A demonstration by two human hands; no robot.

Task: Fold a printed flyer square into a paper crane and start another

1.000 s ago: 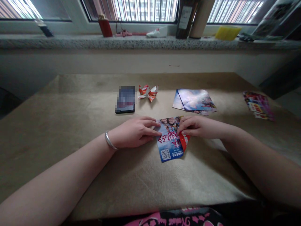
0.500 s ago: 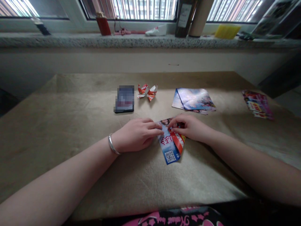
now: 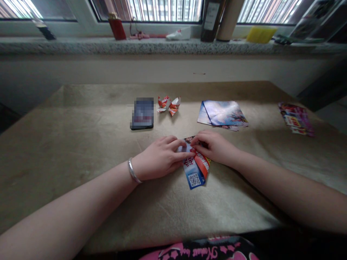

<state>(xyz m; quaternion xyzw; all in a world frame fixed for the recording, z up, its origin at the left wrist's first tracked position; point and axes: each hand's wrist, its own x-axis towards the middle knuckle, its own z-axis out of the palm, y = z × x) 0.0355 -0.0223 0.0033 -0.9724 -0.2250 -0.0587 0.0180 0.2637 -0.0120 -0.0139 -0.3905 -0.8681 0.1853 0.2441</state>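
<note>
A printed paper sheet [image 3: 194,178], blue with a QR code and an orange band, lies on the table with its right side folded over. My left hand [image 3: 159,157], wearing a silver bangle at the wrist, rests at the paper's left side. Its index finger and thumb stretch out over the print, apart from each other. On the upper right, my right hand [image 3: 215,146] has its thumb and fingertips pinched at the folded flap. Its palm hides part of the paper's top right corner.
Beyond my hands are a phone-like dark device [image 3: 142,113], its surface pixelated, a folded red-and-white paper figure [image 3: 169,105] and a stack of printed sheets [image 3: 225,112]. More colourful leaflets [image 3: 296,119] lie far right on the table [image 3: 81,144]. Behind runs a stone windowsill [image 3: 151,46] holding various objects.
My left index finger and thumb have spread apart, the thumb reaching further right across the paper. My right fingertips have shifted slightly left along the fold.
</note>
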